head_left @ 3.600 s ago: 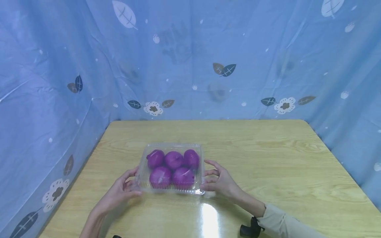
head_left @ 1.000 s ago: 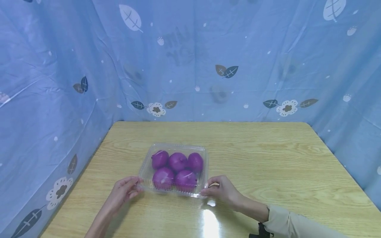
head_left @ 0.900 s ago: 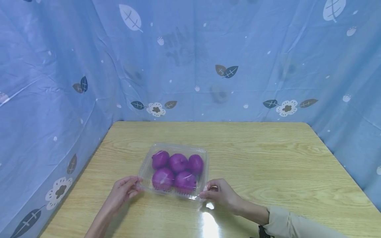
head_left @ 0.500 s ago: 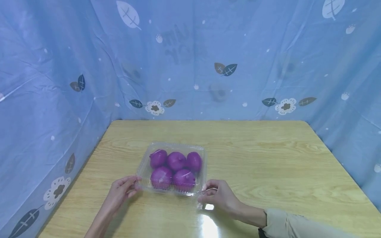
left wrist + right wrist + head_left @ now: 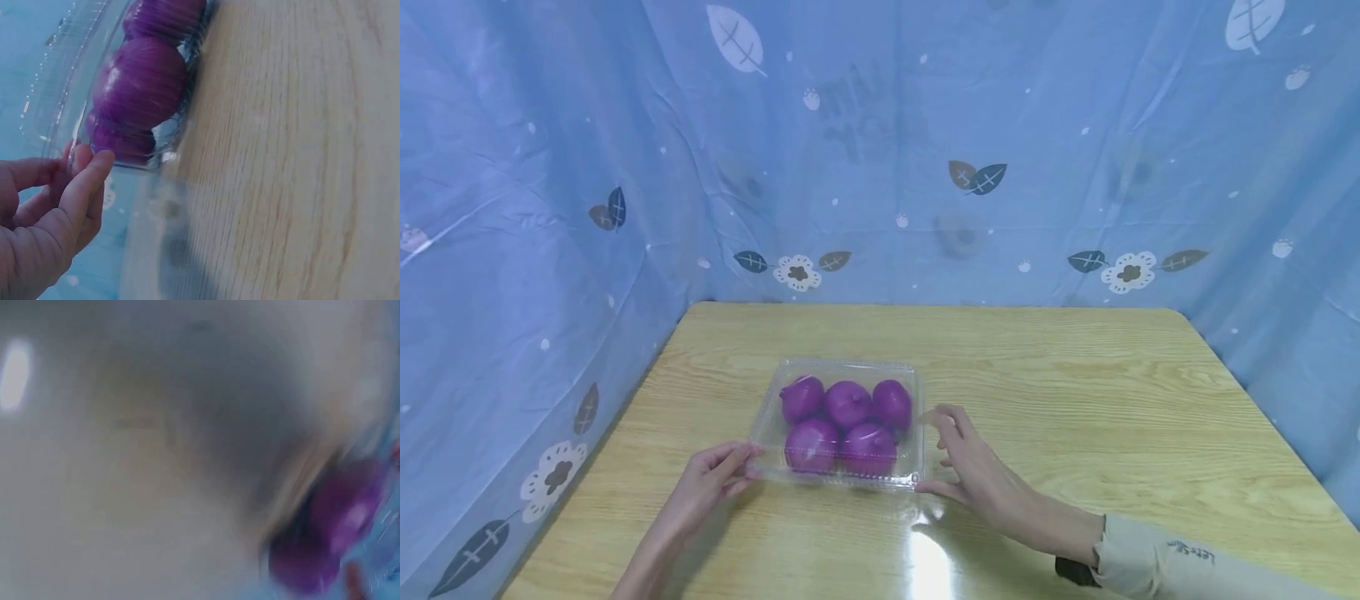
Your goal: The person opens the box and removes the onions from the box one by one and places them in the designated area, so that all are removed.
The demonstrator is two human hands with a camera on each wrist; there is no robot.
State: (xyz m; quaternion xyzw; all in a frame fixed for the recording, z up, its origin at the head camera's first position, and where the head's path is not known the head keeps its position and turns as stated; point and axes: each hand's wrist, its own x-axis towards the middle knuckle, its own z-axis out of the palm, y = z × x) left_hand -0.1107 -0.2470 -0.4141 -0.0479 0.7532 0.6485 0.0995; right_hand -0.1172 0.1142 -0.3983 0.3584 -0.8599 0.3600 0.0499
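Note:
A clear plastic clamshell box (image 5: 850, 478) holds several purple onions (image 5: 847, 404). Its left front corner is pinched between the thumb and fingers of my left hand (image 5: 706, 482). In the left wrist view that hand (image 5: 56, 215) grips the rim (image 5: 78, 109), with onions (image 5: 144, 84) showing through the plastic wall. My right hand (image 5: 981, 471) is spread beside the box's right side, its thumb right at the front corner and its fingers apart from the wall. The right wrist view is blurred, with onions (image 5: 347, 506) at lower right and a fingertip (image 5: 354, 581) below them.
The box is over the left middle part of a light wooden table (image 5: 1075, 392). A blue patterned curtain (image 5: 880, 150) hangs along the table's back and sides. A dark object (image 5: 1075, 572) shows under the right wrist, and a bright glare lies at the front.
The right hand has released its pinch on the box's right front corner, and its fingers have spread and moved up along the right side. The left hand keeps its hold.

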